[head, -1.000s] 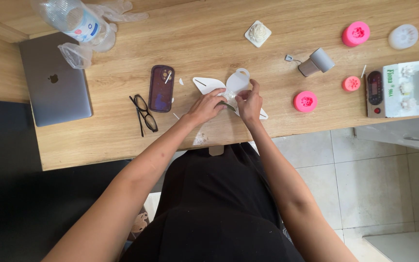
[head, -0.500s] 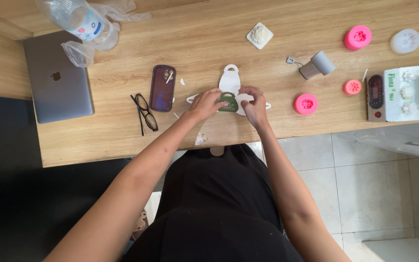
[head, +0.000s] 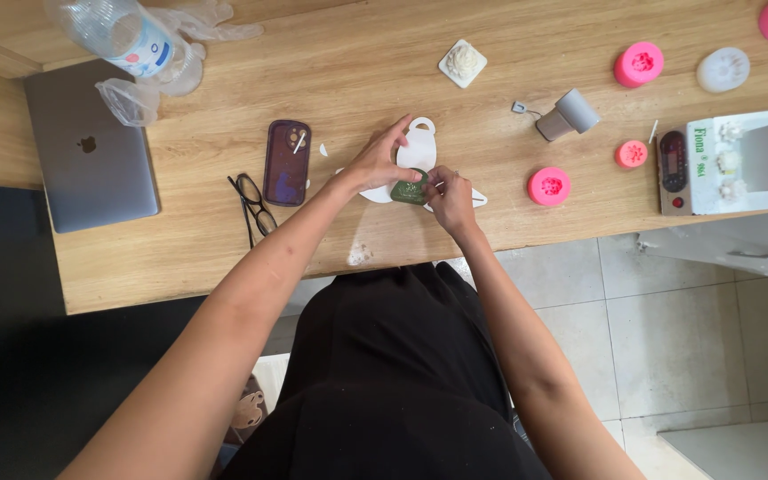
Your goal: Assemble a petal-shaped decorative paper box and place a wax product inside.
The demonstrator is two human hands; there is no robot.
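Note:
A small dark green oval piece (head: 410, 189) lies on a white cut-out sheet (head: 419, 152) on the wooden table (head: 357, 80). My left hand (head: 379, 162) rests over the sheet with its fingers spread, its fingertips touching the white sheet beside the green piece. My right hand (head: 449, 197) pinches at the green piece's right side, seemingly with a thin stick between the fingers. The white sheet's upper part looks like a small pot shape.
A purple phone (head: 286, 163) and black glasses (head: 252, 207) lie to the left, a grey laptop (head: 91, 156) and a plastic bottle (head: 126, 36) further left. Pink moulds (head: 549, 186) (head: 643, 63), a grey cup (head: 567, 114) and a scale (head: 732, 160) stand to the right.
One second ago both hands held the white sheet lifted. It now lies flat on the table with the green piece on it, and my left hand has spread over it.

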